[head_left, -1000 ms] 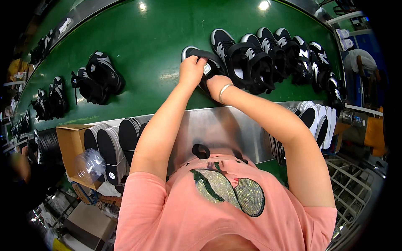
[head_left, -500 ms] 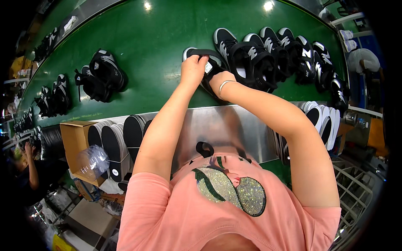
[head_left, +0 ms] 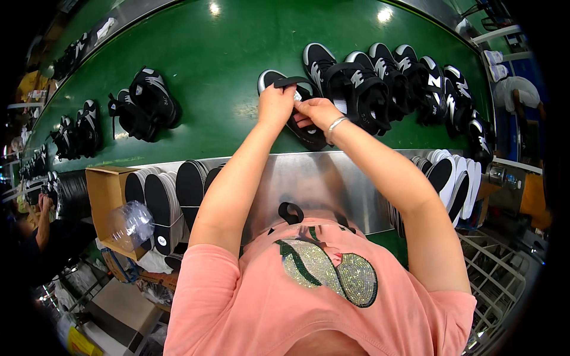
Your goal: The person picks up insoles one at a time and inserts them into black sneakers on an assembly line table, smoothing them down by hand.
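A black sneaker [head_left: 309,140] with a grey-edged toe rests on the green table, its heel toward me. My left hand [head_left: 276,105] is closed on the black strap across its upper, near a small white label. My right hand [head_left: 319,113], with a silver bracelet at the wrist, is at the shoe's opening. Its thumb lies by the label and its fingers curl at the opening's edge, closed on the shoe as far as I can see. The inside of the shoe is mostly hidden by my hands.
Several black sneakers [head_left: 389,77] stand in a row to the right, close to my right hand. More sneakers [head_left: 155,98] stand at the left. Bundled black and white insoles [head_left: 160,204] line the near edge by a cardboard box [head_left: 102,204] and a clear plastic container [head_left: 132,225].
My right hand has come out of the shoe's opening and moved up toward the label, its fingers now showing. My left hand keeps its hold on the strap.
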`<action>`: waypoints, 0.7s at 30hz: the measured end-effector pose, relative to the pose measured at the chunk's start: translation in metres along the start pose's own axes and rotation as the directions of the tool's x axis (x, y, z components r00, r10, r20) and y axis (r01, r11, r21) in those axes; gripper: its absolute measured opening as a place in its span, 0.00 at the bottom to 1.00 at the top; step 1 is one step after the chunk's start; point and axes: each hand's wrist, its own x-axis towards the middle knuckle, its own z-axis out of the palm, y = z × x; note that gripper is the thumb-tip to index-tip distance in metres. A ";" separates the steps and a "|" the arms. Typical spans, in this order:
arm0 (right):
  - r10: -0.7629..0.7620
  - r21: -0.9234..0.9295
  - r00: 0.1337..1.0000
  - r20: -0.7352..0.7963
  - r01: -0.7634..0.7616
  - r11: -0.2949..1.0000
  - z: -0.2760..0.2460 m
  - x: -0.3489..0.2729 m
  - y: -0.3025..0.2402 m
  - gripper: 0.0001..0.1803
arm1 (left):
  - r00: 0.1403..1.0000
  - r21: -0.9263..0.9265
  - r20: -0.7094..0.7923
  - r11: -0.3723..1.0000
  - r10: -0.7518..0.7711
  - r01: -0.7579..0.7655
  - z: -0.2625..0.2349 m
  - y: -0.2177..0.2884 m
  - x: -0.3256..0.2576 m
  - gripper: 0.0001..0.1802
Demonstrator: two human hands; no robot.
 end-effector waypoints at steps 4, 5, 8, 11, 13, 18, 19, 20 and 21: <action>-0.026 0.066 0.997 -0.079 0.032 0.997 0.004 0.007 -0.003 0.10 | 0.999 0.050 -0.040 0.999 0.004 -0.002 0.000 0.004 0.001 0.16; -0.059 0.100 0.997 -0.041 0.063 0.993 0.002 0.006 -0.006 0.08 | 0.997 0.033 -0.073 0.999 0.035 -0.033 -0.001 0.001 0.003 0.16; -0.307 0.524 0.925 0.222 0.153 0.838 -0.008 -0.013 -0.009 0.06 | 0.982 0.101 -0.130 0.987 0.139 -0.126 -0.019 -0.006 0.013 0.13; -0.429 0.543 0.868 0.250 0.241 0.804 -0.026 -0.037 -0.011 0.06 | 0.786 0.395 -0.244 0.799 0.568 -0.454 -0.044 -0.010 0.016 0.11; -0.396 0.433 0.890 0.227 0.272 0.859 -0.042 -0.049 -0.011 0.06 | 0.917 0.530 0.017 0.775 0.398 -0.345 -0.064 0.001 0.003 0.09; -0.410 0.262 0.907 0.100 0.373 0.890 -0.075 -0.081 0.006 0.07 | 0.719 0.392 -0.422 0.826 0.552 -0.405 -0.112 0.012 -0.089 0.16; -0.417 0.196 0.907 0.060 0.398 0.896 -0.076 -0.089 0.008 0.06 | 0.764 0.393 -0.472 0.881 0.440 -0.265 -0.133 0.012 -0.117 0.16; -0.430 0.162 0.902 0.050 0.417 0.894 -0.074 -0.096 0.010 0.06 | 0.700 0.503 -0.529 0.841 0.481 -0.198 -0.157 0.004 -0.142 0.16; -0.438 0.122 0.898 0.036 0.431 0.894 -0.073 -0.101 0.013 0.05 | 0.667 0.534 -0.615 0.844 0.421 -0.039 -0.177 -0.002 -0.167 0.17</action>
